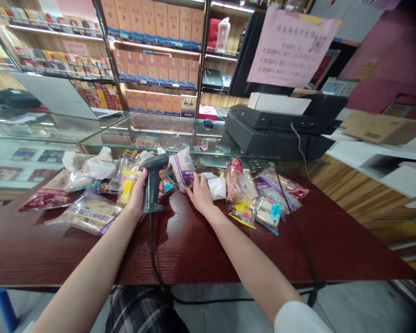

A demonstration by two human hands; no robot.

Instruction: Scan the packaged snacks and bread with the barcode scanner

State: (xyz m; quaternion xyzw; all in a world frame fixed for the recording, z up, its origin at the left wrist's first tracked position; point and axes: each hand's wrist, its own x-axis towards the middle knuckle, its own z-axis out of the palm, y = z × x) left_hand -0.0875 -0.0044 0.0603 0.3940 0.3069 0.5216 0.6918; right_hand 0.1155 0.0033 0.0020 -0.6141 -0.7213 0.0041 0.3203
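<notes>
A black barcode scanner (153,180) is upright in my left hand (137,194), whose fingers wrap round its handle; its cable runs down over the table's front edge. My right hand (201,193) grips a clear and purple bread packet (183,167) by its lower right side, just right of the scanner's head. Left of the scanner lie a yellow-labelled snack packet (126,188), a large purple-labelled bread bag (88,212) and a red bag (48,192). To the right of my right hand are a red-topped bread bag (234,181) and a blue-labelled packet (269,212).
The packets lie on a dark red wooden table (194,254). Behind it stands a glass counter (118,136) with a black till machine (273,132) and a monitor bearing a pink handwritten sign (293,48). A loose black cable (294,226) crosses the table's right side.
</notes>
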